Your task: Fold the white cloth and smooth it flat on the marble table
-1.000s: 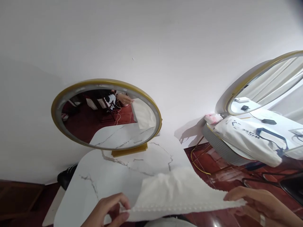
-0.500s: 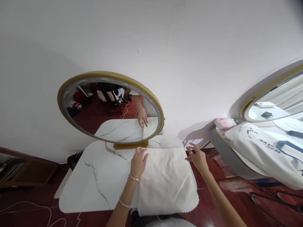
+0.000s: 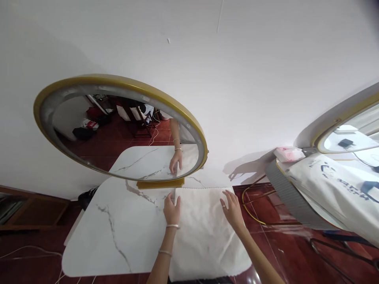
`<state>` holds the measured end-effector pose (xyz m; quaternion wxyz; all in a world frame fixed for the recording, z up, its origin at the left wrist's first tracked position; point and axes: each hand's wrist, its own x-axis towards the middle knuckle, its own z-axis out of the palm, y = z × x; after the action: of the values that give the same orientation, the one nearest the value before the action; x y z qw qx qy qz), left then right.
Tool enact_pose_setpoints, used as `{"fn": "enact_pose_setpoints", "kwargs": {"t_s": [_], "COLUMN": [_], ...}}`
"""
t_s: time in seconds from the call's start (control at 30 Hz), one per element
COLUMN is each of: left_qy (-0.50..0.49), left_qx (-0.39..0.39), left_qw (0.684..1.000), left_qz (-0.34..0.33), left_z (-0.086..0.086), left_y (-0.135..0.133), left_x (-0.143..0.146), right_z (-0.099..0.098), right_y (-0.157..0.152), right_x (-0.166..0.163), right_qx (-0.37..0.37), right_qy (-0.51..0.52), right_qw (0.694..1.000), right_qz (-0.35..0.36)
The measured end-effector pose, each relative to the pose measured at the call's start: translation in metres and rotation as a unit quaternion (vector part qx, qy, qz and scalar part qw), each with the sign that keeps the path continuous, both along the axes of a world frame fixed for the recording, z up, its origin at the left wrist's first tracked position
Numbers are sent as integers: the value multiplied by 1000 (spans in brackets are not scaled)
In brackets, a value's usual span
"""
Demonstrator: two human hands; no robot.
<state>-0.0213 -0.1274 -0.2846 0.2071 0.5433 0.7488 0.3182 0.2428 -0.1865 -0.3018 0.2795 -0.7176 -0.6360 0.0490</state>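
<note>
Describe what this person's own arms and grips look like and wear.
No sleeves or gloves show on the left arm or right arm. Around the left wrist is a slim, pale, shiny bangle; another narrow, pale, round bracelet sits higher on that forearm. The right grip wears a thin, light-coloured finger ring, and no bracelet shows on the right wrist.

Illum. mod., brighter toward R; wooden cabinet (image 3: 45, 211) at lower L dim. Wall (image 3: 254, 79) grey-white, w/ soft diag. shadow at upper L; darker shadow just L of R-hand table (image 3: 291, 197), consistent w/ light fr. R. Small glare spots on red floor (image 3: 275, 256), bottom edge. White cloth (image 3: 204, 228) low-contrast, folds faint. Bag (image 3: 314, 169) lettering sl. smeared. Wide-angle distort.: mirror (image 3: 118, 130) stretched to tilted oval. Top R corner darkened.
</note>
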Motion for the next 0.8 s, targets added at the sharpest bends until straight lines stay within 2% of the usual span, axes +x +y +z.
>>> {"fn": "enact_pose_setpoints", "kwargs": {"t_s": [0.13, 0.27, 0.37, 0.5, 0.6, 0.67, 0.73, 0.8], "left_qy": [-15, -19, -23, -19, 72, 160, 222, 258], "left_qx": [-40, -23, 7, 56, 109, 132, 128, 114], "left_qw": [999, 998, 998, 996, 978, 951, 933, 928], "left_qz": [-31, -55, -53, -68, -162, -230, -251, -244], "left_z": [-5, 10, 22, 21, 3, -10, -20, -24], "left_y": [24, 26, 22, 5, -9, -9, 1, 15], "left_x": [-6, -11, -9, 14, 34, 40, 40, 38], "right_z": [-5, 2, 10, 11, 2, -5, -11, -15], "right_y": [33, 42, 41, 32, 20, 17, 22, 35], "right_x": [27, 39, 36, 9, -29, -54, -71, -80], "right_qx": [-37, -55, -29, 32, 42, -11, -89, -157], "right_qy": [-43, -65, -76, -87, -106, -113, -113, -107], "right_qw": [998, 996, 997, 995, 993, 990, 988, 982], "right_qz": [3, 32, 14, -46, 35, 78, 48, 6]}}
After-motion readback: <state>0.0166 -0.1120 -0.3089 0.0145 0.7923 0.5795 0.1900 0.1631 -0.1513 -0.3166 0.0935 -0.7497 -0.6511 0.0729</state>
